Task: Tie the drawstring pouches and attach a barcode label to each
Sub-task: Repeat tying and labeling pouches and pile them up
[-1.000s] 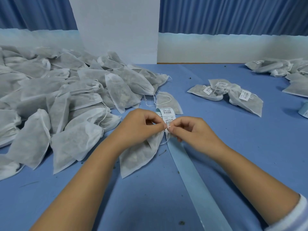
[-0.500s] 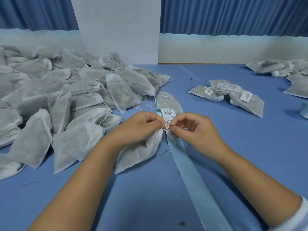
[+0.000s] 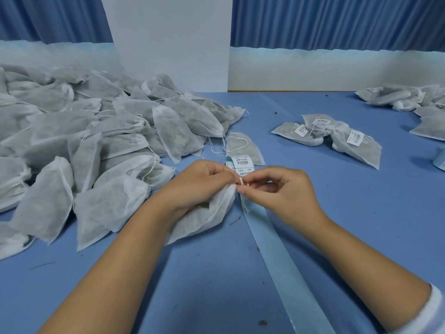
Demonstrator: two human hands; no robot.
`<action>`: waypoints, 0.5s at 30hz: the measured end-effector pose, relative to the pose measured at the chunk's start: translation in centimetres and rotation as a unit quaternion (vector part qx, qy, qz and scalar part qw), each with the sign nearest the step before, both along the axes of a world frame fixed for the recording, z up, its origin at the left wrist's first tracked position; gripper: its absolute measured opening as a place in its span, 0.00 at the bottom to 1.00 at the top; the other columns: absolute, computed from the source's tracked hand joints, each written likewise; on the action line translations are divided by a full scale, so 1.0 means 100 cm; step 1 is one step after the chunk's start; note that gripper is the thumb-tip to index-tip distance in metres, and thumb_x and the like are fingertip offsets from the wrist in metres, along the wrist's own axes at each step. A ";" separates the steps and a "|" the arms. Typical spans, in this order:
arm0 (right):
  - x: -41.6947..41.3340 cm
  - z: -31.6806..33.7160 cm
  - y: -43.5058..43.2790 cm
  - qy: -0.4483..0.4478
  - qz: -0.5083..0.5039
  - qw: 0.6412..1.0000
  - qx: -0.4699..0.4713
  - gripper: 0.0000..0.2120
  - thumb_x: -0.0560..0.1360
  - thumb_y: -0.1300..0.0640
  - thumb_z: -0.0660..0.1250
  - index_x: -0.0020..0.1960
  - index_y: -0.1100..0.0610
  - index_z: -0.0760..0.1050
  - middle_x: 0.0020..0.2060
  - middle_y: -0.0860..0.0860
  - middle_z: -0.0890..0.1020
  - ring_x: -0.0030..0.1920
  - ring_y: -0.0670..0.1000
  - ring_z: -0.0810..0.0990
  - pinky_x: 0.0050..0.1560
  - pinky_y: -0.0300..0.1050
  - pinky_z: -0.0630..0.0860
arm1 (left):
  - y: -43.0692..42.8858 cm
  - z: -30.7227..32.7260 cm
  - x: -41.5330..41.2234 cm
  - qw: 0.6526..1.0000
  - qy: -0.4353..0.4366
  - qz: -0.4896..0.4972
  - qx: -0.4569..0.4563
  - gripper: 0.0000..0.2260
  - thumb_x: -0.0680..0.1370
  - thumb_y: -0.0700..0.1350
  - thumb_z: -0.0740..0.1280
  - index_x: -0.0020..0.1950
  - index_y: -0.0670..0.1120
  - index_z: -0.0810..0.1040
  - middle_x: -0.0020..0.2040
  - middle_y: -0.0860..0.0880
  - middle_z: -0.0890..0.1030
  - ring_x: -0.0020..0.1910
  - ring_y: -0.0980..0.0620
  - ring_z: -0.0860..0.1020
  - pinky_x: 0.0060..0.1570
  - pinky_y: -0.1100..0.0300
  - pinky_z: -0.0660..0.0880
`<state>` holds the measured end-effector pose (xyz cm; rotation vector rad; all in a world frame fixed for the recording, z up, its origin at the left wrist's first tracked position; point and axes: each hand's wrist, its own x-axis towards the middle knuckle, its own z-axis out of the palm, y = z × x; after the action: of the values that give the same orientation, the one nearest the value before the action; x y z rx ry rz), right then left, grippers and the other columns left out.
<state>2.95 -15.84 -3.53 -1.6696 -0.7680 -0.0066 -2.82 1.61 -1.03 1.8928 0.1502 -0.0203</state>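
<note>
Left grip (image 3: 199,186): clenched round neck of drawstring pouch (image 3: 204,220), pinning it on desk (image 3: 361,213) to keep mouth gathered.
Right grip (image 3: 281,196): pinching drawstring (image 3: 240,182) at neck, probably mid-knot; too small to confirm.
Barcode labels (image 3: 242,162): just beyond knuckles, handy for sticking.
Labelled pouches (image 3: 337,138): right, well apart from unlabelled heap (image 3: 84,141).

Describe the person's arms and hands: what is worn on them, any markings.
The left hand and right hand are bare, with no gloves, rings or watch. The left forearm is uncovered as far as the picture shows. The right arm is bare up to a white sleeve with faint pale bands, near the elbow. No markings are visible.
</note>
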 end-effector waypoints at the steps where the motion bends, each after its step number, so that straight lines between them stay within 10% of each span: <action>1: 0.000 -0.001 0.000 -0.011 -0.009 1.000 -0.002 0.07 0.67 0.59 0.79 0.40 0.48 0.84 0.36 0.47 0.85 0.35 0.47 0.83 0.43 0.36 0.79 | -0.001 0.000 0.000 1.000 -0.003 -0.002 -0.005 0.07 0.75 0.49 0.68 0.42 0.52 0.86 0.40 0.45 0.77 0.40 0.50 0.71 0.42 0.56 0.68; 7: 0.002 0.001 0.000 0.027 0.026 0.999 0.000 0.06 0.72 0.63 0.74 0.42 0.53 0.84 0.39 0.48 0.86 0.41 0.48 0.84 0.49 0.45 0.81 | 0.000 -0.002 0.002 0.999 -0.004 0.002 -0.037 0.09 0.77 0.48 0.68 0.38 0.51 0.85 0.33 0.52 0.78 0.31 0.56 0.71 0.33 0.66 0.67; 11: 0.003 0.005 0.001 0.050 0.037 0.998 0.021 0.06 0.73 0.66 0.72 0.41 0.56 0.83 0.36 0.49 0.85 0.37 0.46 0.82 0.41 0.36 0.78 | 0.001 -0.004 0.004 0.993 0.013 -0.020 -0.113 0.13 0.80 0.40 0.61 0.43 0.47 0.84 0.42 0.47 0.80 0.39 0.51 0.71 0.38 0.62 0.65; 15: 0.001 0.006 0.001 0.055 0.045 0.997 0.034 0.05 0.74 0.68 0.70 0.41 0.61 0.82 0.33 0.50 0.85 0.34 0.45 0.81 0.38 0.31 0.75 | 0.000 0.000 -0.001 0.992 0.033 -0.047 -0.116 0.09 0.80 0.35 0.60 0.49 0.43 0.81 0.43 0.46 0.84 0.26 0.62 0.74 0.23 0.73 0.66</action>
<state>3.07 -15.73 -2.89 -1.5563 -0.7507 0.1206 -2.92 1.59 -1.05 1.6662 0.0992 -0.1583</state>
